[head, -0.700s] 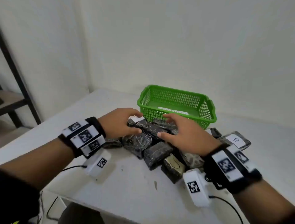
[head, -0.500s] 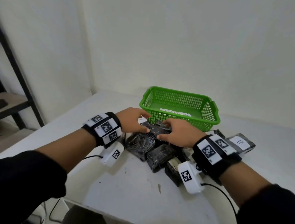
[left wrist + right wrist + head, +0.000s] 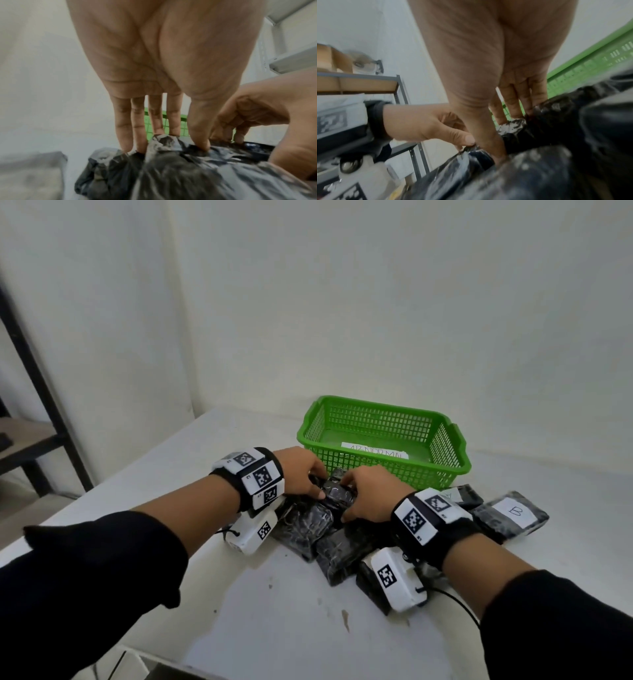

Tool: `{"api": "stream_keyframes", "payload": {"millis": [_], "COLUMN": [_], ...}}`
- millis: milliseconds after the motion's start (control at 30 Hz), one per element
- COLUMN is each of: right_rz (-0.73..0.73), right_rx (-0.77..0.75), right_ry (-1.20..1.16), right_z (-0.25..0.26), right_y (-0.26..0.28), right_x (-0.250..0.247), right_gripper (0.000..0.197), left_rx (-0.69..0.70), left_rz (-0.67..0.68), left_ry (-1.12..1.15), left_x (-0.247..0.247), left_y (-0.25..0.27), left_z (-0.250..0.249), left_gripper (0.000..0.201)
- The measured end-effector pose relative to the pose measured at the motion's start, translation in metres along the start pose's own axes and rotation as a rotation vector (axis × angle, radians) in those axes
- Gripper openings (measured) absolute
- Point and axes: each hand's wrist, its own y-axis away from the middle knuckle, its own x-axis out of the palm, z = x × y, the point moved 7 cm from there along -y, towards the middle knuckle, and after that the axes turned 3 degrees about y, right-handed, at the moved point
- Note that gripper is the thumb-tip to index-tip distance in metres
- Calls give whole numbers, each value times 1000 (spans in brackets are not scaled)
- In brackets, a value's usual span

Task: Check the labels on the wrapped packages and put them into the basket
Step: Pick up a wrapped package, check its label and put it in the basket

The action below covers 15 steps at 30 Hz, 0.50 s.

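- Head view: my left hand [image 3: 297,474] and right hand [image 3: 371,495] meet on one black-wrapped package [image 3: 337,495] atop the pile of packages [image 3: 329,537] on the white desk [image 3: 274,604], just in front of the green basket [image 3: 387,419]. A slip of paper [image 3: 375,455] lies inside the basket. A package labelled B [image 3: 513,513] lies to the right.
- Left wrist view: my left fingers [image 3: 173,119] reach down, tips and thumb pinching the crinkled wrap [image 3: 171,143]; the right hand [image 3: 254,112] curls onto the same package.
- Right wrist view: my right fingers [image 3: 511,100] and thumb grasp the wrap [image 3: 513,127]; my left thumb [image 3: 462,138] presses its near edge. A metal shelf [image 3: 400,86] stands behind.
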Motion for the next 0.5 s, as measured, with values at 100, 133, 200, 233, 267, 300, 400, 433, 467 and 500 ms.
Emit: {"api": "stream_keyframes", "payload": {"millis": [100,133,200,233,267,300,400,433,467,500], "right_rz": [-61,-81,-116,-132,-147,-162,-239,-261,-272,-267], "right_rx": [-22,-27,-29,-35,-45,-54,-67,-73,-80,-83], "right_ry": [-124,-175,-268,-312,-358,-410,-594,-654,-706,-752], "right_z": [-11,-15,-23,-26,-30,-33,-44,-48,-52,-54], "right_y": [0,1,3,4,5,6,11,14,16,19], "right_x": [-11,-16,-26,-31,-35,-40,-50,-51,-51,-50], "right_gripper": [63,61,54,49,44,39,31,32,36,41], "left_rx": [27,30,27,21,19,11,7,15,32,50], "left_rz": [-81,-90,-71,-56,-51,-54,-125,-156,-186,-215], "left_ry": [100,148,236,272,315,368,567,599,620,645], "left_x": [-13,-16,-20,-21,-21,-21,-23,-25,-27,-30], "left_y": [4,5,8,9,8,7,5,4,4,5], "left_z": [6,8,12,13,14,17,18,17,13,9], "left_gripper": [38,39,49,54,59,60,59,61,61,58]}}
